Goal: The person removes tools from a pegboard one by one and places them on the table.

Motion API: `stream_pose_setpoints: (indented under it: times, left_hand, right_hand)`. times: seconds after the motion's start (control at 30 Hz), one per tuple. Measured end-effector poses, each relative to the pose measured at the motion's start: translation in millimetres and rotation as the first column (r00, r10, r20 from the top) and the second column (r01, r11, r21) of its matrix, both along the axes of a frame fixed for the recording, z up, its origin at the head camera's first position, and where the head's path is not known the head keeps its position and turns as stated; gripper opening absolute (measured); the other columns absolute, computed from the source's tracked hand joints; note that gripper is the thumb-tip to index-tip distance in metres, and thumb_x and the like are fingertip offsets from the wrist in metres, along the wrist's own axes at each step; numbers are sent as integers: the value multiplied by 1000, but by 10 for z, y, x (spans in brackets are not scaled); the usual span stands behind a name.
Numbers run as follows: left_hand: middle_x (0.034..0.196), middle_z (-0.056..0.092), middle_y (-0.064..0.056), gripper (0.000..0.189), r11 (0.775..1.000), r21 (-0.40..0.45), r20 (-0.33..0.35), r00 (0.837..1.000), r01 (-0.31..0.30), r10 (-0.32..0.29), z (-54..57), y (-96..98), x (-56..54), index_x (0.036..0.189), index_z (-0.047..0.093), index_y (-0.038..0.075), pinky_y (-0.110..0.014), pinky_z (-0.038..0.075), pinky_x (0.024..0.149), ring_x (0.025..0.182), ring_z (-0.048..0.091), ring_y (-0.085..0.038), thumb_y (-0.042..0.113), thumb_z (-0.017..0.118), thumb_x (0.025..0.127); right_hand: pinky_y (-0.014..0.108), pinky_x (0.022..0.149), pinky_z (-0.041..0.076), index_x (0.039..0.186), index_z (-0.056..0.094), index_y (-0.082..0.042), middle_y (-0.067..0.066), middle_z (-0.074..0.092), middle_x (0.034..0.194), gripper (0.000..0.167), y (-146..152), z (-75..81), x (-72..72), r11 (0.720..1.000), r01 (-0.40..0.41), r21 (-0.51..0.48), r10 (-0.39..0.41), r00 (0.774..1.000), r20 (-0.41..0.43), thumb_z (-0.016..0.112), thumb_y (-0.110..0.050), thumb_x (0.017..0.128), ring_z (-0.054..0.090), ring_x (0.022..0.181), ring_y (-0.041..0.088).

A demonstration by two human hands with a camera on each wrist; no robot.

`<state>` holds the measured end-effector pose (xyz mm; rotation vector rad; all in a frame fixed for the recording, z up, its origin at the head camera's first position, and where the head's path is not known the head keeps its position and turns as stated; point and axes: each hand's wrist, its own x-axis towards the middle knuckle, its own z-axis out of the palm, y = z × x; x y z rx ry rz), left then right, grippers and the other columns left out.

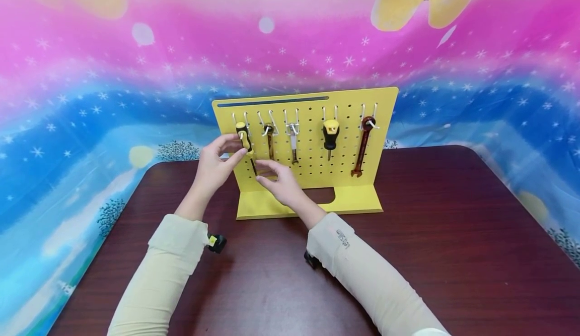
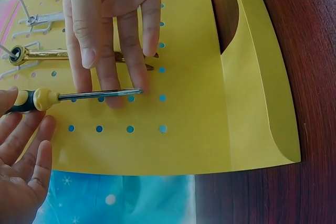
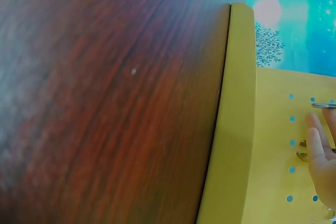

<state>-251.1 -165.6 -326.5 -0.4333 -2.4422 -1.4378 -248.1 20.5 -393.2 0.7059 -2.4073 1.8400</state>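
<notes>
A black-and-yellow screwdriver (image 1: 243, 134) hangs tip down at the left end of the yellow pegboard (image 1: 312, 170). My left hand (image 1: 216, 162) pinches its handle between thumb and fingers. In the left wrist view the metal shaft (image 2: 94, 95) points away from that grip. Close beside the shaft, my right hand (image 2: 115, 24) has its fingers extended and holds nothing; whether a fingertip touches the shaft I cannot tell. Partly behind the right hand hangs a gold-coloured wrench (image 2: 47, 54). Only part of the right hand shows in the right wrist view.
Right of the hands hang a small silver wrench (image 1: 294, 144), a stubby black-and-yellow screwdriver (image 1: 331, 134) and a long reddish wrench (image 1: 362, 147), on white double hooks. The pegboard's base stands on a dark wooden table (image 1: 430, 235). A colourful printed cloth (image 1: 294, 49) surrounds the table.
</notes>
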Motion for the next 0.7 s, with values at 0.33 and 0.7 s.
stream_pose_setpoints:
  times: [0.33, 0.7]
  left_hand:
    - [112, 71, -16, 41, 1000, 6, -10, 1000, -6, 7, -8, 12, -2, 129, 61, 5, -50, 56, 89, 105, 67, -26, 23, 71, 94]
    - [110, 71, -16, 40, 1000, 0, -26, 999, -18, 18, 4, 40, 5, 128, 61, 5, -49, 55, 89, 106, 67, -28, 22, 71, 93]
  right_hand:
    - [32, 88, 56, 125, 64, -1, 17, 72, 112, 31, -64, 15, -10, 1000, 29, -11, -29, 999, -20, 66, -9, 95, 69, 101, 30]
    - [25, 81, 56, 116, 68, 1, 18, 73, 104, 25, -94, 16, -10, 997, 68, -40, -69, 997, -18, 69, -9, 93, 68, 90, 25]
